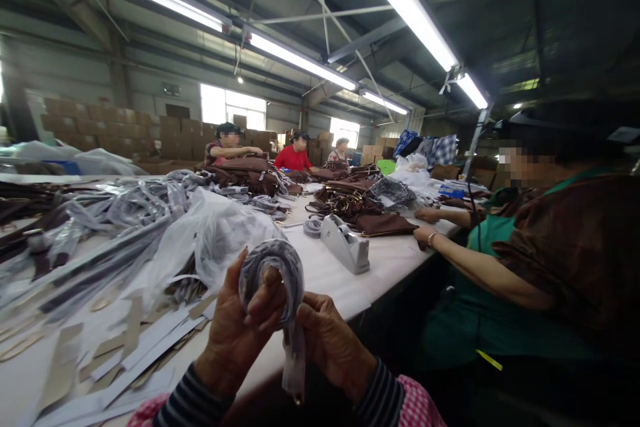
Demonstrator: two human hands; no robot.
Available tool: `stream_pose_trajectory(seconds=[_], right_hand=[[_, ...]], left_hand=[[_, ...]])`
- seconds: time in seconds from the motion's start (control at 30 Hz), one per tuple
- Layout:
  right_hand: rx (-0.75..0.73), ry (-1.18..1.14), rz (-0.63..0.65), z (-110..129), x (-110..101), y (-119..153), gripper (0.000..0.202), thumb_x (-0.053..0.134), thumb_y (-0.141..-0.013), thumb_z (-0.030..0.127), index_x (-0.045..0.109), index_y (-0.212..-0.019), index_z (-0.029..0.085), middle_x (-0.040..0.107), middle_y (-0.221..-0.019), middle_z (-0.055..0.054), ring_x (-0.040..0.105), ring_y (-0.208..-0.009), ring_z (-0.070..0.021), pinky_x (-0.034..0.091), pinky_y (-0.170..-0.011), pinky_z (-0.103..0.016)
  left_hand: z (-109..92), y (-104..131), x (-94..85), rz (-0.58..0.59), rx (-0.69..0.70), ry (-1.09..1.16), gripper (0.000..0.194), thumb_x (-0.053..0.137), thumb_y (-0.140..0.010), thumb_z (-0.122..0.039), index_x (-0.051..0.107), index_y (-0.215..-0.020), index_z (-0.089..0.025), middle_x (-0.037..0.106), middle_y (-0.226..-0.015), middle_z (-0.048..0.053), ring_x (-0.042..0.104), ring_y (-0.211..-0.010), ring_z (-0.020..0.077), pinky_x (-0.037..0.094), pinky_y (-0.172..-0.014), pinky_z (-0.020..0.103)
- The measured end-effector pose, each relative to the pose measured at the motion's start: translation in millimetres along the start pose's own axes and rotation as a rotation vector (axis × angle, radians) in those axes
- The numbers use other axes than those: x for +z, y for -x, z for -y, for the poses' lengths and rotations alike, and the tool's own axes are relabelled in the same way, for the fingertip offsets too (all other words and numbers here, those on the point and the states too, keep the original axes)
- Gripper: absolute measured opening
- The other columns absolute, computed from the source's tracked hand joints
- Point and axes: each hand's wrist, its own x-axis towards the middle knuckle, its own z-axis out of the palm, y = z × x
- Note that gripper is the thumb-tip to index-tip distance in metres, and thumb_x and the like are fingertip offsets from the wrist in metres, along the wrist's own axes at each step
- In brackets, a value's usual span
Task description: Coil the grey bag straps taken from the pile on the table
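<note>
A grey strap wrapped in clear plastic is wound into a coil point(295, 267), held upright over the table's near edge. My left hand point(235, 320) is closed around the coil's left side, with fingers through its middle. At the coil's lower right, my right hand point(330, 340) pinches the strap, and its loose end hangs down between the hands. Just beyond stands a grey tape dispenser point(345, 245), with another small coil point(313, 228) beside it.
Plastic-wrapped straps point(145, 203) and card strips point(120, 347) cover the left of the table point(345, 287). Brown bags point(385, 223) are piled farther back. A person in a green apron point(500, 320) works at the right; three people are across the table.
</note>
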Motion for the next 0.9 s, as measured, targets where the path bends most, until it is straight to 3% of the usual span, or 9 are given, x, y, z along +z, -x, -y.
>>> stream_pose_trajectory(seconds=[0.1,0.27,0.47,0.73,0.83,0.9], right_hand=[[-0.033,-0.067,-0.035,-1.1,5.8,-3.3,0.043,0.096,-0.068,0.036,0.063,-0.089,0.016,0.061,-0.068,0.004,0.051,-0.053,-0.0066,0.043,-0.052,-0.017],[-0.021,-0.114,0.048,-4.2,8.6,-10.1,0.051,0.096,-0.069,0.032,0.061,-0.103,0.021,0.060,-0.061,0.008,0.045,-0.043,-0.0054,0.037,-0.044,-0.015],[0.003,-0.144,0.054,-15.2,5.2,-15.7,0.047,0.096,-0.069,0.032,0.060,-0.097,0.020,0.059,-0.058,0.008,0.041,-0.038,-0.0042,0.034,-0.040,-0.014],[0.027,-0.132,-0.059,-24.8,0.0,-16.4,0.044,0.094,-0.064,0.021,0.064,-0.096,0.018,0.061,-0.062,0.007,0.045,-0.044,-0.0050,0.034,-0.044,-0.014],[0.015,-0.143,-0.076,-26.6,2.4,-18.0,0.042,0.091,-0.066,0.020,0.066,-0.100,0.019,0.060,-0.060,0.008,0.046,-0.045,-0.0060,0.036,-0.047,-0.016],[0.011,-0.117,-0.078,-23.3,11.3,-15.6,0.041,0.091,-0.065,0.017,0.068,-0.098,0.018,0.061,-0.062,0.006,0.048,-0.047,-0.0062,0.037,-0.049,-0.016]], left_hand=[[-1.3,1.4,-6.0,0.010,0.026,0.024,0.069,0.030,-0.107,-0.044,0.071,-0.067,-0.007,0.032,-0.039,-0.006,0.007,-0.038,0.0056,0.041,-0.030,0.016],[1.4,-0.2,-14.1,-0.062,0.077,0.125,0.080,0.015,-0.110,-0.044,0.069,-0.064,-0.006,0.035,-0.037,-0.005,0.009,-0.033,0.0046,0.037,-0.027,0.014],[10.1,0.4,-22.8,-0.223,0.104,0.227,0.084,0.016,-0.111,-0.051,0.068,-0.064,-0.003,0.039,-0.036,-0.004,0.035,-0.024,0.0046,0.032,-0.025,0.011],[13.7,-0.7,-35.7,-0.332,0.113,0.103,0.078,0.024,-0.111,-0.049,0.068,-0.066,-0.003,0.045,-0.039,-0.002,0.036,-0.025,0.0051,0.033,-0.026,0.014],[14.8,-3.0,-37.0,-0.387,0.147,0.030,0.067,0.036,-0.107,-0.052,0.066,-0.067,-0.008,0.046,-0.040,-0.003,0.035,-0.028,0.0052,0.033,-0.028,0.014],[17.8,-2.0,-39.0,-0.441,0.183,-0.043,0.049,0.057,-0.097,-0.051,0.060,-0.066,-0.014,0.049,-0.043,-0.005,0.040,-0.032,0.0056,0.037,-0.033,0.014]])
